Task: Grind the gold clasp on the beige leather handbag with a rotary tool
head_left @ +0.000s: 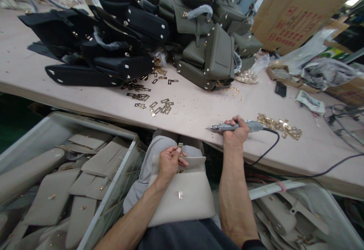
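A beige handbag (184, 197) lies across my lap with its flap (196, 163) raised toward the table. My left hand (172, 161) is at that flap, pinching a small gold metal plate (181, 146) between thumb and fingers. On the bag's front sits a gold clasp piece (180, 194). My right hand (236, 130) is wrapped round a grey electric screwdriver (254, 125) above the table's front edge. Its thin bit points left, and a black cord runs from its back end.
Gold plates (280, 125) and frame-shaped metal plates (162, 107) lie on the table (187, 117). Behind are black handbags (99, 58), olive handbags (210, 53) and a cardboard box (298, 15). Bins of beige bags flank me, a left bin (106, 193) and a right bin (321, 200).
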A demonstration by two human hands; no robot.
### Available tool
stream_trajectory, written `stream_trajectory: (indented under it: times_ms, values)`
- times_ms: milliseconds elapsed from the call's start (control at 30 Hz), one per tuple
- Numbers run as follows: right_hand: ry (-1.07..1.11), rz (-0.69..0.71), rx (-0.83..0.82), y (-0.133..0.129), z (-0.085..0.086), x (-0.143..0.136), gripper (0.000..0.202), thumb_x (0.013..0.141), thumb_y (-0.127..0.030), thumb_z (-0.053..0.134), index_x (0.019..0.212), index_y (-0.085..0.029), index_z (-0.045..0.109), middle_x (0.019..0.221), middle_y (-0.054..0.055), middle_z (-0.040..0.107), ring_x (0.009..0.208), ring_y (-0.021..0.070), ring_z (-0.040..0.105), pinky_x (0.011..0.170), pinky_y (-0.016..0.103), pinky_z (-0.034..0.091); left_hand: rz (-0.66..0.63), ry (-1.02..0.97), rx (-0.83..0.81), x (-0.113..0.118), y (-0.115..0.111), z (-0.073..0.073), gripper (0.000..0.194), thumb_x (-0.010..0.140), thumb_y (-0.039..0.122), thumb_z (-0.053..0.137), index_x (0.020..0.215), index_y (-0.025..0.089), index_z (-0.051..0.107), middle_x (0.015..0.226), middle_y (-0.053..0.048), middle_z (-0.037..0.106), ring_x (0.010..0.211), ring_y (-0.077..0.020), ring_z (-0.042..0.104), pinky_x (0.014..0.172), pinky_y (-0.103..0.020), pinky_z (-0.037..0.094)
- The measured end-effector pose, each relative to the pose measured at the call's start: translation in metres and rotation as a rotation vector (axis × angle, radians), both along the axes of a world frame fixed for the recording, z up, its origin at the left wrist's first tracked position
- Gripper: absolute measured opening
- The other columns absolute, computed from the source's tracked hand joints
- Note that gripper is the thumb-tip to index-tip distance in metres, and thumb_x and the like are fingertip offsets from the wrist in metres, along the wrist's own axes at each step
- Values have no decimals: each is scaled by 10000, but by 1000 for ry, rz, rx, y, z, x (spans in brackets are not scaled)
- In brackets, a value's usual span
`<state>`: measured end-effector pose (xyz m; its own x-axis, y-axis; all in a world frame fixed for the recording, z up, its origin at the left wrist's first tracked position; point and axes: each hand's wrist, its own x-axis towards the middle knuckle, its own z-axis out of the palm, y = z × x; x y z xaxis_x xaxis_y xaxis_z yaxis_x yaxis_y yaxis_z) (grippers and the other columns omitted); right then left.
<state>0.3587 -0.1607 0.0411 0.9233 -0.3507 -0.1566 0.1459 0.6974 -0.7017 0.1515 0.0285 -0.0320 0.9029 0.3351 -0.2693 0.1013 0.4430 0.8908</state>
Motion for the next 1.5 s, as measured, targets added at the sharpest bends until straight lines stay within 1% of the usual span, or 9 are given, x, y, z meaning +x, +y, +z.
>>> stream_trajectory:
  times_ms: [267,500,700,933,1067,1167,1267,1333,1500]
  values:
    - [22,-19,-11,0,2,-1,213,870,-124,703,802,-173,507,746,-58,529,494,67,471,481,174,506,0,-5,14,-1,0,-3,466,904,548,719,988,99,624,850,-124,746,480,-193,677,429,-243,561]
    - [31,-19,-11,2,4,-2,235,873,-141,719,796,-173,499,747,-59,517,490,63,471,469,167,490,2,3,1,-1,0,2,458,897,540,726,971,99,624,846,-129,748,483,-195,678,431,-246,565]
    - [14,-15,30,1,2,-2,167,892,-58,615,806,-164,518,759,-43,529,511,70,459,471,178,491,9,-2,-12,-1,-1,1,484,874,565,737,965,106,617,840,-127,746,472,-199,675,416,-251,561]
    - [21,-25,9,3,2,-2,209,851,-114,717,811,-167,519,760,-50,529,507,70,471,474,178,495,8,2,-4,-1,-1,1,477,870,560,733,959,107,611,830,-129,747,471,-199,675,414,-245,557]
    - [27,-27,5,4,3,-3,195,872,-115,685,812,-172,509,749,-53,528,506,71,464,471,171,494,11,9,-6,-1,-1,3,495,859,580,737,948,107,619,830,-128,748,466,-194,671,409,-238,551]
    - [24,-20,4,4,7,-5,213,856,-115,697,803,-174,499,759,-56,521,501,66,460,474,169,492,8,17,-3,-1,-2,6,521,843,607,748,942,110,626,825,-127,747,459,-189,665,409,-238,554]
    - [12,-1,15,5,14,-12,174,845,-105,662,802,-169,507,769,-51,513,505,61,457,480,171,484,5,31,19,-1,-3,11,529,841,619,740,946,113,628,825,-130,749,443,-188,657,391,-239,545]
    - [-8,41,22,7,21,-20,149,842,-106,646,803,-165,514,778,-45,511,512,59,454,485,173,482,2,46,43,-2,-5,14,510,853,602,724,947,110,632,827,-136,751,427,-183,649,370,-227,520]
    - [-87,175,-14,24,37,-54,222,801,-140,730,805,-169,510,811,-40,512,527,60,462,512,184,499,-4,57,87,-6,-9,17,411,890,521,675,937,114,636,824,-134,757,389,-171,627,317,-199,435]
